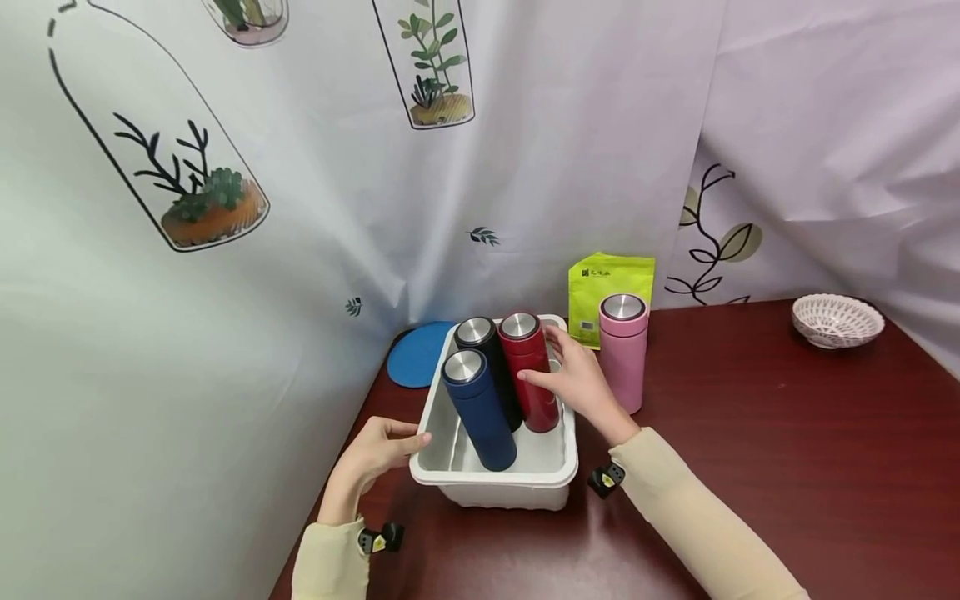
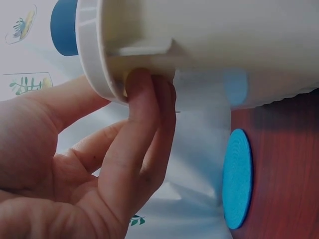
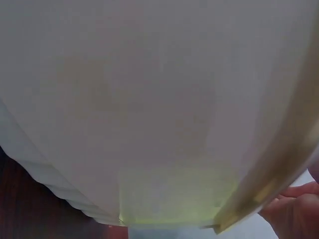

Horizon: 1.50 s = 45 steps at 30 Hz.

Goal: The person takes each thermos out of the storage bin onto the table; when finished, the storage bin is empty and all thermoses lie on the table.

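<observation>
A white plastic basin (image 1: 495, 479) holds a navy thermos bottle (image 1: 480, 417), a black one (image 1: 495, 358) and a red one (image 1: 525, 358), all with silver-topped lids and leaning slightly. My left hand (image 1: 382, 450) pinches the basin's left rim, thumb over the edge and fingers beneath it, as the left wrist view also shows. Reaching over the right rim, my right hand (image 1: 577, 375) holds the red bottle, thumb across its front and fingers at its far right side. In the right wrist view the basin's wall fills most of the picture, and only part of the fingers (image 3: 299, 204) shows.
A pink thermos bottle (image 1: 624, 358) stands right of the basin, before a lime-green pouch (image 1: 588, 292). At the back left lies a round blue mat (image 1: 412, 358). A white patterned bowl (image 1: 836, 321) sits far right on the dark red table (image 1: 787, 450). Printed cloth hangs behind.
</observation>
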{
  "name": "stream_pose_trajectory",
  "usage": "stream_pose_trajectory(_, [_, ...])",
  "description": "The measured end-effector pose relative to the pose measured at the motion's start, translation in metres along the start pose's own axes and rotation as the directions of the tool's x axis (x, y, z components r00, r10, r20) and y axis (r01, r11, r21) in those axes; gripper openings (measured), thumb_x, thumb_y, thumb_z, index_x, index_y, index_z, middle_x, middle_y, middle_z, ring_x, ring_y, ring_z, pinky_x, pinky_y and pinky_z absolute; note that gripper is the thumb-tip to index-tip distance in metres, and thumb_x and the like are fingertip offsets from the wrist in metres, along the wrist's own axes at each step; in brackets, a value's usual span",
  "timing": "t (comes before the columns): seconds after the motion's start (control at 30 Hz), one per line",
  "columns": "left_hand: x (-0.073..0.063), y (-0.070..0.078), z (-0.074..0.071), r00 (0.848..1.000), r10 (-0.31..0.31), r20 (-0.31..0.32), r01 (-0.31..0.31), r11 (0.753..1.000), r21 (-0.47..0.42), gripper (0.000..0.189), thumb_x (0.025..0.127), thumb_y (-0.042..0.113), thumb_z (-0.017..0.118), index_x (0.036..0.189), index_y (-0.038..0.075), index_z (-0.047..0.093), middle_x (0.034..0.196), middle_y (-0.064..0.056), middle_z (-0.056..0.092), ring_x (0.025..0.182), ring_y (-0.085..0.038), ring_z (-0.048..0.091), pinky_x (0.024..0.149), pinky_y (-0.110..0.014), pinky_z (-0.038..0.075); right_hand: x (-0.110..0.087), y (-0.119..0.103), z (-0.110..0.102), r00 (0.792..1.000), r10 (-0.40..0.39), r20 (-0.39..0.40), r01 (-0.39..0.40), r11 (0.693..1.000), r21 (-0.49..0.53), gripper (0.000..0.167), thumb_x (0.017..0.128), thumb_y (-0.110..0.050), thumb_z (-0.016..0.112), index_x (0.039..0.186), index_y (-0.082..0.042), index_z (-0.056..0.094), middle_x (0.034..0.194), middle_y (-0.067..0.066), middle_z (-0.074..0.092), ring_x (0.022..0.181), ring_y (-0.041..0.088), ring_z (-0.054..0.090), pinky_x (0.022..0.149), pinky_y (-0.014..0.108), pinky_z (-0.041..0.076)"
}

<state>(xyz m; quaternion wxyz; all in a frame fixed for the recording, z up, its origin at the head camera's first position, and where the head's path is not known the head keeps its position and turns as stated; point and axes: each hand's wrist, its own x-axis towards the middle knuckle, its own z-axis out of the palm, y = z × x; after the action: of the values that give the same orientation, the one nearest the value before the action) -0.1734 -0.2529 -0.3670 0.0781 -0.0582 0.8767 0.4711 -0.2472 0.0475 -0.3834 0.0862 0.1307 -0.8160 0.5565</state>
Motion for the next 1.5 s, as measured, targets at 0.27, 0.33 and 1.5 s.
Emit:
stream_pose_trajectory(0.27, [0.000,-0.006,0.004,0.999,0.012,0.038,-0.010,0.999,-0.048,0.038,0.086,0.014,0.075,0.113,-0.012,0.067,0.106,-0.024,0.070,0.086,-0.029,0.072,0.076,-0.045,0.060,0.006,0.003,0.007,0.999,0.050,0.014,-0.048,0.992,-0.120,0.084,0.076,-0.033,0.084,0.143,-0.005,0.043,0.135,0.019,0.059,0.120,0.037,0.059,0.095,0.050,0.052])
stream_pose_trajectory(0.33, [0.001,-0.007,0.005,0.999,0.012,0.039,-0.010,0.999,-0.053,0.038,0.086,0.014,0.075,0.113,-0.012,0.067,0.107,-0.025,0.070,0.086,-0.029,0.072,0.077,-0.045,0.060,0.006,0.002,0.008,0.998,0.060,0.012,-0.057,0.987,-0.147,0.084,0.076,-0.034,0.084,0.143,-0.003,0.043,0.130,0.019,0.061,0.114,0.036,0.062,0.091,0.049,0.055])
stream_pose_trajectory(1.5, [-0.002,0.000,0.000,1.000,0.007,-0.007,-0.008,0.999,-0.040,0.036,0.087,0.013,0.074,0.113,-0.011,0.068,0.107,-0.024,0.070,0.087,-0.030,0.072,0.075,-0.046,0.060,0.003,-0.005,0.019,0.996,0.030,-0.088,-0.046,0.981,-0.186,0.062,0.076,-0.024,0.083,0.126,-0.005,0.054,0.113,0.014,0.067,0.097,0.030,0.065,0.083,0.047,0.058])
